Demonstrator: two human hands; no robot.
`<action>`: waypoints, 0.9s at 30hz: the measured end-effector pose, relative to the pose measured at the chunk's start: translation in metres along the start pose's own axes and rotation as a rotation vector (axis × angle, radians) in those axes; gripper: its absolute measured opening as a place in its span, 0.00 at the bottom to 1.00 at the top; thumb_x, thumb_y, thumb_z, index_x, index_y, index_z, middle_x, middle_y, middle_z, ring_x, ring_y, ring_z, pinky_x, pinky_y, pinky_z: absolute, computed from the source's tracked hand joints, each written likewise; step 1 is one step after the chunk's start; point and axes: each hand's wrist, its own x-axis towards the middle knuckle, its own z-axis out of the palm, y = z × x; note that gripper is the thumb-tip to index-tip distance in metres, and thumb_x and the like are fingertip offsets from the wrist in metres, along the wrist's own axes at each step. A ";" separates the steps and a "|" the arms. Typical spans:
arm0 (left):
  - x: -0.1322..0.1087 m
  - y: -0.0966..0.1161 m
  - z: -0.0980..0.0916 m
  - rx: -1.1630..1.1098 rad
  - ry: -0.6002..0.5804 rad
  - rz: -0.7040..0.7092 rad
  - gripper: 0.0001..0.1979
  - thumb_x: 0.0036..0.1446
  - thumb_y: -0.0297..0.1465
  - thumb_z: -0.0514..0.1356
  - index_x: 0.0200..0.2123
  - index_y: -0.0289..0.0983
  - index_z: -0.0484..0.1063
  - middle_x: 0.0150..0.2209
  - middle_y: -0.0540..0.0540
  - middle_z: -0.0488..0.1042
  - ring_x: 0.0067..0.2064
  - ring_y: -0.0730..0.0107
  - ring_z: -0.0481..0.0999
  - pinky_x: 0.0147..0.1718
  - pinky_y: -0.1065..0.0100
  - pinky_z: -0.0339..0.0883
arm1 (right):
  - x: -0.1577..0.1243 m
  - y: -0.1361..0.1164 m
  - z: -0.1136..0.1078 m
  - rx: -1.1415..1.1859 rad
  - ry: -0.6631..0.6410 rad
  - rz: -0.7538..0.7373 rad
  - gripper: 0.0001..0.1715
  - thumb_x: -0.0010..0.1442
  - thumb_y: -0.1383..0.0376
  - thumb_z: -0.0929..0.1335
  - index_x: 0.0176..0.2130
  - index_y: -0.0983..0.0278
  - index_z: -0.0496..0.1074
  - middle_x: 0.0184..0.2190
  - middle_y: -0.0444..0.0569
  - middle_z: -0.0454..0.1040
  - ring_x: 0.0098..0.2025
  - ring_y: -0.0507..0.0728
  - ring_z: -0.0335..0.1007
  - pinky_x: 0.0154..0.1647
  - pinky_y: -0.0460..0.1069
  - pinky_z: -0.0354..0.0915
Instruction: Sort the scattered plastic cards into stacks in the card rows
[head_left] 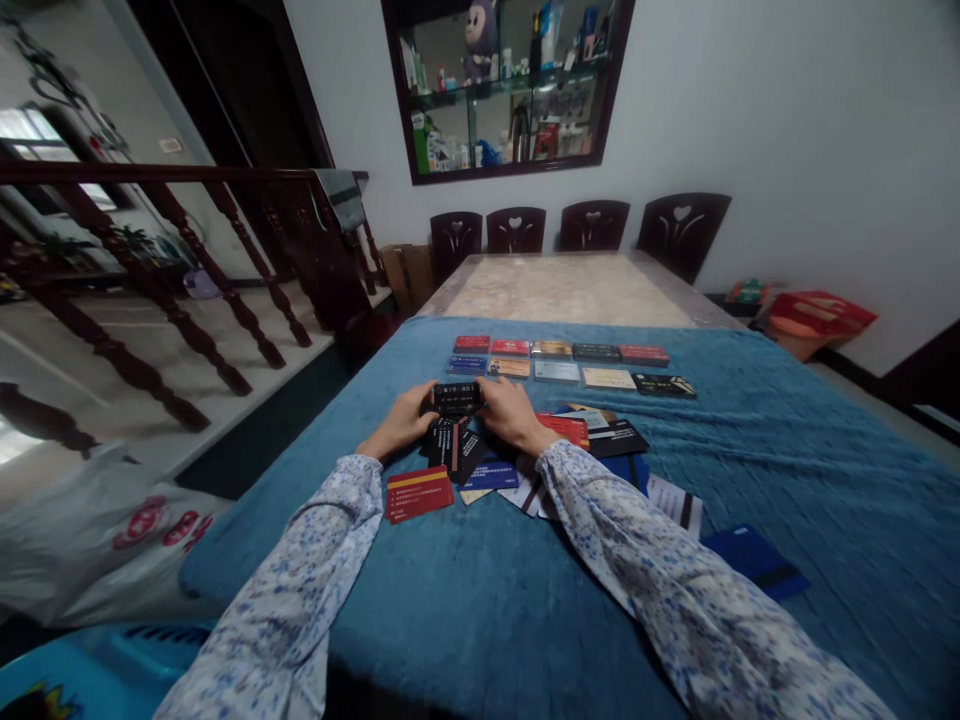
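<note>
Between my left hand (409, 418) and my right hand (511, 408) is a black card (458, 397) with pale printing, gripped at its two ends; whether it is one card or a stack I cannot tell. Just below it lie loose black cards (456, 445), a blue card (489, 472) and a red card with a yellow stripe (418, 492). Beside my right wrist, a heap mixes a red card (564, 429), a black card (619, 437) and others. Beyond my hands, card stacks stand in two rows, among them a light blue stack (556, 372) and a black-and-gold stack (665, 385).
A blue cloth (787, 440) covers the near part of the table; its stone top (555, 285) shows behind. A white card (675, 503) and a blue card (754, 562) lie to the right. Chairs (516, 230) line the far wall. White bags (97, 540) stand at lower left.
</note>
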 end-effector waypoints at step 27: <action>0.029 0.024 -0.014 0.121 -0.139 0.169 0.23 0.54 0.26 0.62 0.55 0.36 0.72 0.40 0.46 0.70 0.42 0.62 0.73 0.50 0.59 0.70 | 0.002 0.023 -0.025 -0.052 -0.032 -0.007 0.22 0.62 0.64 0.72 0.55 0.64 0.71 0.51 0.56 0.79 0.54 0.62 0.73 0.46 0.50 0.65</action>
